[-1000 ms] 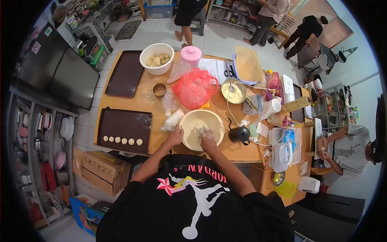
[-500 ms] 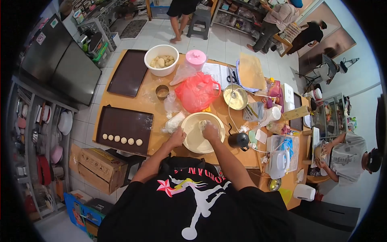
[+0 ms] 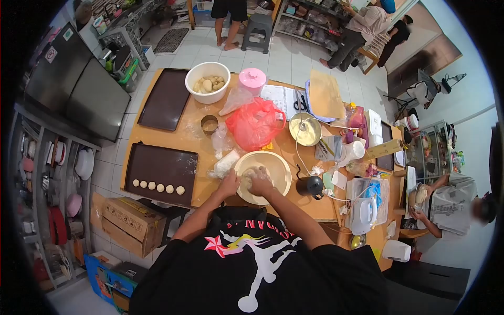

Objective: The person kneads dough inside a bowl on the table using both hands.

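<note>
A cream mixing bowl stands at the table's near edge in front of me. My left hand grips its left rim, fingers closed. Inside the bowl, my right hand is closed around pale dough, its fingers whitened and partly hidden. A bag of white powder lies just beyond my left hand. Farther left, a dark baking tray carries a row of small round dough balls.
A red plastic bag lies behind the bowl, with a white tub of dough pieces farther back. To the right stand a black kettle and a metal bowl. A co-worker holds a bowl at far right.
My right hand has moved nearer and to the left inside the bowl, down into the dough. My left hand stays at the rim. People in the background have shifted.
</note>
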A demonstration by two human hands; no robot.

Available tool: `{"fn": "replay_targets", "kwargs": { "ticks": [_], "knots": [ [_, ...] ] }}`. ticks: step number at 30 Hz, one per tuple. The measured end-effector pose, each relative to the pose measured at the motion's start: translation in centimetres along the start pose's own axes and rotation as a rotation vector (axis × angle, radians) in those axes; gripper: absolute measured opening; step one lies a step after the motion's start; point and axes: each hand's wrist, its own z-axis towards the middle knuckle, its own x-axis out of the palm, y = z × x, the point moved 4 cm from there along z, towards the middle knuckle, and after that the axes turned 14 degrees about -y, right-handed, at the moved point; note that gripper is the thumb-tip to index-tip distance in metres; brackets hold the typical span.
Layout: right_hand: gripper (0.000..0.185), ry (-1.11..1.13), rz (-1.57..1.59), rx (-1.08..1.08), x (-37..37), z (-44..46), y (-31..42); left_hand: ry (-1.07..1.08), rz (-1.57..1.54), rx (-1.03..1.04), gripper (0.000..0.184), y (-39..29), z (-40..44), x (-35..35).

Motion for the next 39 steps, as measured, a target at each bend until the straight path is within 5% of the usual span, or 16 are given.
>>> {"fn": "replay_targets", "kwargs": {
  "ticks": [9,18,30,33,36,39],
  "knots": [
    [0.056,-0.075,-0.172,-0.005,0.6,-3.3,-0.4,0.001,-0.017,-0.074,0.038,-0.9,-0.3,-0.5],
    [0.057,0.135,0.131,0.443,-0.4,-2.2,-2.3,-0.013,0.017,-0.051,0.036,-1.4,-0.2,-0.9],
    [0.052,0.002,0.107,0.634,-0.6,-1.4,-3.1,-0.008,0.030,-0.049,0.034,-0.9,-0.1,-0.7],
    [0.054,-0.080,0.164,0.666,1.1,-1.3,-3.9,0.022,0.008,-0.094,0.034,-1.4,0.0,-1.1],
    [0.053,-0.183,0.086,0.460,1.1,-1.4,-3.7,0.048,-0.024,-0.136,0.034,-1.7,-0.1,-1.2],
    [0.052,-0.102,0.355,0.429,-0.3,-1.2,-3.4,-0.010,-0.013,-0.062,0.034,-1.9,-0.3,-1.3]
  ]
}}
